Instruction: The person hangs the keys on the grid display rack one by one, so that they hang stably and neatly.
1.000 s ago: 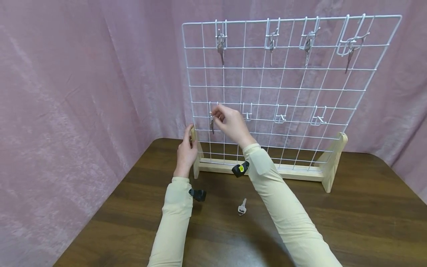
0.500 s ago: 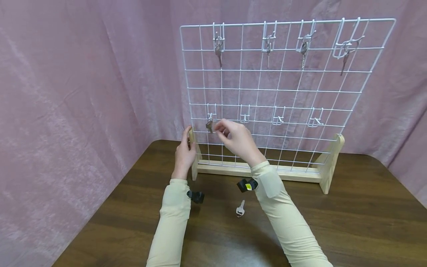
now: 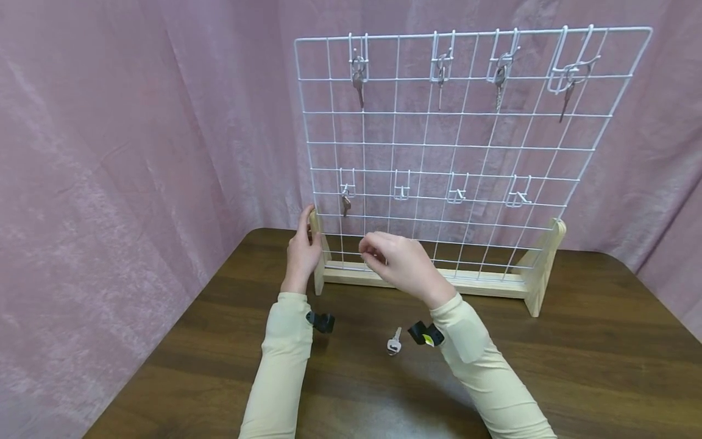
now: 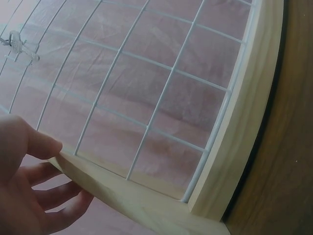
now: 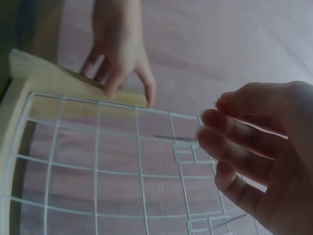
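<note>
My left hand [image 3: 301, 261] holds the wooden side support [image 4: 105, 183] at the left end of a white wire grid rack [image 3: 422, 144], thumb on one face and fingers on the other. My right hand [image 3: 399, 263] hovers in front of the rack's lower part, fingers loosely bent, with nothing visible in them. A small key [image 3: 346, 204] hangs on the leftmost hook of the lower row, up and left of the right hand. Another key [image 3: 393, 342], silver with a ring, lies on the table below that hand.
Several keys hang along the top row, the leftmost key [image 3: 359, 85] among them. Three lower hooks, such as the right one [image 3: 518, 196], bear no key. The rack's wooden base [image 3: 482, 286] stands on a brown table [image 3: 219, 366] before pink curtains [image 3: 137, 152].
My right hand has let go of the key on the lower left hook and moved down and right, away from it. The left hand stays on the side support.
</note>
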Tool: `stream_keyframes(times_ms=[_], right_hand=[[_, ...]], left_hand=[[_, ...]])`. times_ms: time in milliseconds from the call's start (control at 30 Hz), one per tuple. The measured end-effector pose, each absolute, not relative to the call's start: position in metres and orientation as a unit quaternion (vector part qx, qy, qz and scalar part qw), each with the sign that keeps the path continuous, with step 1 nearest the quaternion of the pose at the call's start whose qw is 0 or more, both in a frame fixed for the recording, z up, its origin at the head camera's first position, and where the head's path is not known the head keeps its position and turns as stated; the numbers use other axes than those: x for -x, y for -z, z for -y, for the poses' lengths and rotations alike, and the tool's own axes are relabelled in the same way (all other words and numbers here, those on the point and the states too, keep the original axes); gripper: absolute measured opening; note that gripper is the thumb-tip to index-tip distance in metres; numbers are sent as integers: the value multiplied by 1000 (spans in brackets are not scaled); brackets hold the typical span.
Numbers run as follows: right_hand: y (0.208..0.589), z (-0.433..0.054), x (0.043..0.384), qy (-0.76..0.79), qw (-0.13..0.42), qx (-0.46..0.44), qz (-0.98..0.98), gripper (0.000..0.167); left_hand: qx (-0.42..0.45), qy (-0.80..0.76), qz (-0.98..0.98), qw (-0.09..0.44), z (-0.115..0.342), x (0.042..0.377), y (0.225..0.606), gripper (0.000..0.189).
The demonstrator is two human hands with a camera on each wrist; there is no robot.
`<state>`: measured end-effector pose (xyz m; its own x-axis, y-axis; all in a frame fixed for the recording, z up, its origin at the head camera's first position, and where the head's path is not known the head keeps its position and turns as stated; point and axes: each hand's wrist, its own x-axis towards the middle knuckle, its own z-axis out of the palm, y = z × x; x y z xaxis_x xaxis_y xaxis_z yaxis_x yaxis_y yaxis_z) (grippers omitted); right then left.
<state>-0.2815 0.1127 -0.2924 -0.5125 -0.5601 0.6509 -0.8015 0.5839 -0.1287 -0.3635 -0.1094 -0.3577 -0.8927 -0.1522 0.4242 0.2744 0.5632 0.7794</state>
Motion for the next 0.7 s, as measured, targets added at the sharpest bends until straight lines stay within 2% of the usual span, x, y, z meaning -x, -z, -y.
stream_keyframes(times_ms=[133, 433, 700], right_hand=[[304, -117, 274, -156, 275, -435, 843, 5], [328, -130, 269, -87, 218, -473, 849, 7], [342, -136, 276, -69, 120, -453, 880, 14]], left_hand=[[37, 462, 856, 230, 110, 364, 358, 60], [42, 466, 853, 233, 110, 368, 357, 61], [44, 465, 854, 227, 112, 368, 359, 60]])
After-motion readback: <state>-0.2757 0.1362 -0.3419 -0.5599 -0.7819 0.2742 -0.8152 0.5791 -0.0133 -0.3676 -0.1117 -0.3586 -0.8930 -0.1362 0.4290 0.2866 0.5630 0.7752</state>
